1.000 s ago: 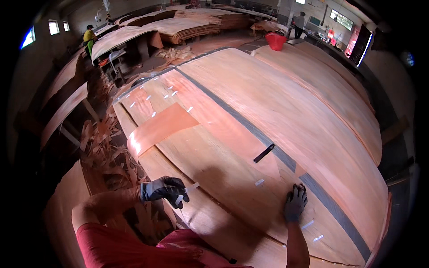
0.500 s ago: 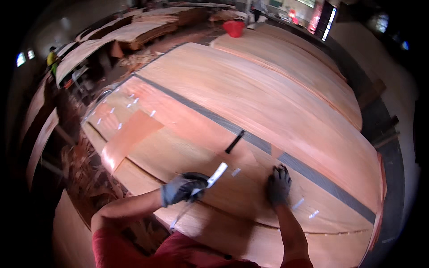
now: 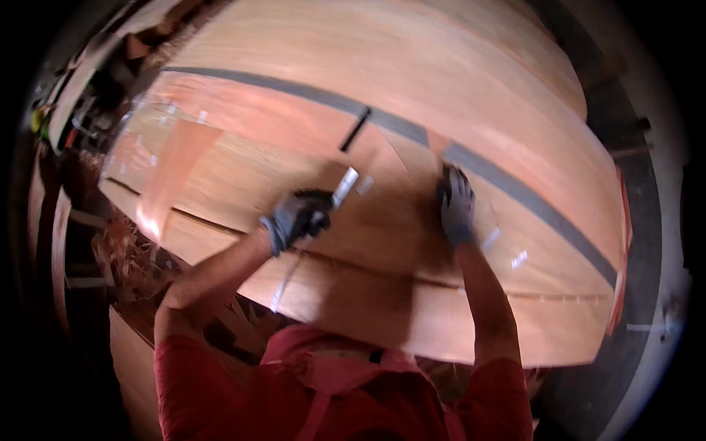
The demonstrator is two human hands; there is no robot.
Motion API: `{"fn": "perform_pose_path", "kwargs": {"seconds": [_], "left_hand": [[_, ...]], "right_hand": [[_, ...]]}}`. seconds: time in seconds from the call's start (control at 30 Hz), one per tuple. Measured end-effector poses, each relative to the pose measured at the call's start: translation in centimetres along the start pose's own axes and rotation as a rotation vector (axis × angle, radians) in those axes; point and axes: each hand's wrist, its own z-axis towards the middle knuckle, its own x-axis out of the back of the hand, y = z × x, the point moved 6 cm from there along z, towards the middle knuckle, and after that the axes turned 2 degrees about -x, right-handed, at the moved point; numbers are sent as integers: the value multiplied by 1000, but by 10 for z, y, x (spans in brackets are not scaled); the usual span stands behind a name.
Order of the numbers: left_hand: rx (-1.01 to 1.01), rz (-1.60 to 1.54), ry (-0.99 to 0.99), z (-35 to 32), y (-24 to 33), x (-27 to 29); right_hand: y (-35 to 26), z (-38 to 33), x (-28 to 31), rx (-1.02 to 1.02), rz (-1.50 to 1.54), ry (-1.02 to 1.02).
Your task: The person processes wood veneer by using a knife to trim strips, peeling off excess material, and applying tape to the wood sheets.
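My left hand (image 3: 298, 217), in a grey and black glove, is closed on a strip of white tape (image 3: 344, 187) that juts out past the fingers toward the far side. A thin tail of it seems to hang below the hand, though blur hides the link. My right hand (image 3: 457, 206), gloved too, lies with fingers stretched on the pale wood veneer sheet (image 3: 382, 228), near a small reddish veneer piece (image 3: 437, 143). Between the hands and the dark grey strip (image 3: 507, 176) lies a narrow black tool (image 3: 355, 130); its kind is unclear.
Short white tape pieces (image 3: 520, 259) stick to the sheet at right and far left. A loose reddish veneer band (image 3: 173, 173) crosses its left part. A long dark gap (image 3: 206, 222) runs along the near side. Veneer scraps (image 3: 125, 253) litter the floor at left.
My view has tilted down, so the sheet and both hands appear higher and the far room has left the picture. Relative to the sheet, the hands have barely moved.
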Motion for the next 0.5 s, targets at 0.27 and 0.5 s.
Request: {"fn": "perform_pose_path", "kwargs": {"seconds": [0.27, 0.5], "left_hand": [[136, -16, -39, 44, -12, -54], [28, 217, -186, 121, 3, -80]], "right_hand": [[-40, -40, 45, 2, -19, -72], [-70, -16, 31, 135, 104, -46]]}}
